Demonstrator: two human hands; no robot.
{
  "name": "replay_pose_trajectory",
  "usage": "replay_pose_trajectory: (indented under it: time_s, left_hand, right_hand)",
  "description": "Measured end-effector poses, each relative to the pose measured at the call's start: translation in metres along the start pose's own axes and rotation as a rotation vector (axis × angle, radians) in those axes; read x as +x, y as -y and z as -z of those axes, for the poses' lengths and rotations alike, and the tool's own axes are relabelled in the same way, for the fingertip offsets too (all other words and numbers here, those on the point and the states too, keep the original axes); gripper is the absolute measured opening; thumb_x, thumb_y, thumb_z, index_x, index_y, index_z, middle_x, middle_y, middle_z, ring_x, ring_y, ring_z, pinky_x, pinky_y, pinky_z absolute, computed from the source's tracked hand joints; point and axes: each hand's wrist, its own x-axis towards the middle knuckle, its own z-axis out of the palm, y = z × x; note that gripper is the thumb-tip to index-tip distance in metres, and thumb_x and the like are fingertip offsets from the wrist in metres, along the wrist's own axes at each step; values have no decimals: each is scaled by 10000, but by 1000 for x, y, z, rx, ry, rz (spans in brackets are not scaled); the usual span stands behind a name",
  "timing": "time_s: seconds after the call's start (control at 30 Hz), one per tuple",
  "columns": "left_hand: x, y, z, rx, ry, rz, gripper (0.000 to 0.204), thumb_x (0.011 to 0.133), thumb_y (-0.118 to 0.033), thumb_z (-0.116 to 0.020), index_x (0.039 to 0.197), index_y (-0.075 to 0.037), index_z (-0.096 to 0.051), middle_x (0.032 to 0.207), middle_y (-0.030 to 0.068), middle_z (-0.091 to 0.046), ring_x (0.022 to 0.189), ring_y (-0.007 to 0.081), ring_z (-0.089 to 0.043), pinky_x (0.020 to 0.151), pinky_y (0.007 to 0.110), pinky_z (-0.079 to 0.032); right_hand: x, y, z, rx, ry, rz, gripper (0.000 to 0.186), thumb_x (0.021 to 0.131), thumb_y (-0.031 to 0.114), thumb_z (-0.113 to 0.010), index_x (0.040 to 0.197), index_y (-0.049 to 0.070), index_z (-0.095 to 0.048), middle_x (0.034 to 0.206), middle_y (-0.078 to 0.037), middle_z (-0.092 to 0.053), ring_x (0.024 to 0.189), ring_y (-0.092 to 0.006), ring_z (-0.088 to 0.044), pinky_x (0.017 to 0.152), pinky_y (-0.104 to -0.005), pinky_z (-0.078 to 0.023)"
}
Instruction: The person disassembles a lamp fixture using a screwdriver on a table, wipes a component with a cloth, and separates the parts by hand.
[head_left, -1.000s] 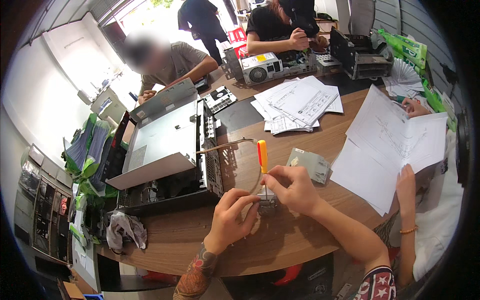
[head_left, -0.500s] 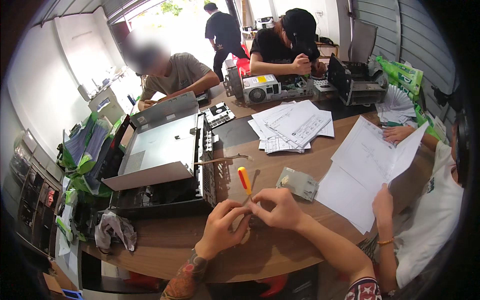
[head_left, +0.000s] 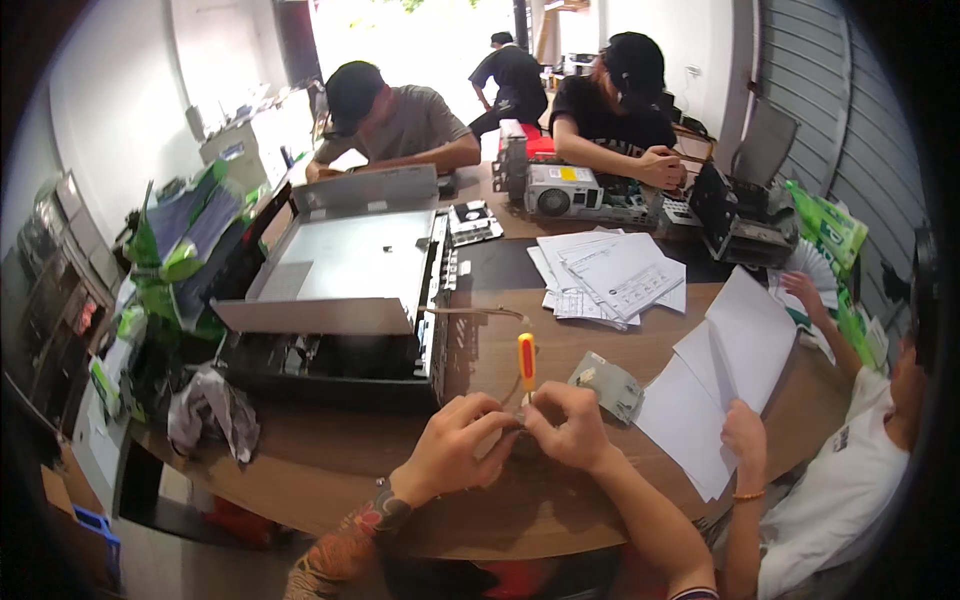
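Note:
At the near side of the table my left hand (head_left: 462, 440) has its fingers curled on a small metal part (head_left: 515, 424), mostly hidden by the fingers. My right hand (head_left: 566, 426) pinches the shaft of a screwdriver (head_left: 528, 366) just above that part; its yellow and red handle stands up. Behind my hands lies a loose cable (head_left: 480, 310) from an open metal computer case (head_left: 250, 350) with a raised panel on the left. A grey metal plate (head_left: 607, 389) lies just right of my right hand.
A person in white (head_left: 830, 500) at my right handles large paper sheets (head_left: 675, 440). Two seated people (head_left: 415, 130) (head_left: 610, 120) work across the table among computer parts (head_left: 565, 195). Another person (head_left: 500, 85) stands behind. Paper piles (head_left: 610, 275), green bags (head_left: 170, 250) and crumpled plastic (head_left: 215, 410) surround us.
My view has tilted. My hands stay on the part and screwdriver, whose handle leaned left half a second ago and is now upright. The neighbour's sheets have folded over and the far standing person has moved.

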Motion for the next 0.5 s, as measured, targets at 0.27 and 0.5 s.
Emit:
replay_pose_trajectory:
  time_s: [0.27, 0.5]
  left_hand:
    - [2, 4, 6, -29, 8, 5, 190, 770, -69, -754, 939, -62, -667, 905, 99, -609, 793, 291, -617, 706, 377, -509]
    - [-2, 12, 6, -17, -45, -16, 144, 786, -77, -737, 905, -63, -657, 863, 76, -596, 754, 261, -605, 675, 361, -483]
  right_hand:
    - [1, 4, 4, 101, 66, -232, 151, 844, 110, -681, 820, -35, -651, 672, -105, -634, 589, -129, -581, 542, -297, -451]
    - [7, 10, 1, 288, 22, -303, 166, 898, 65, -606, 793, -57, -647, 691, -62, -652, 654, -102, -591, 617, -262, -465]
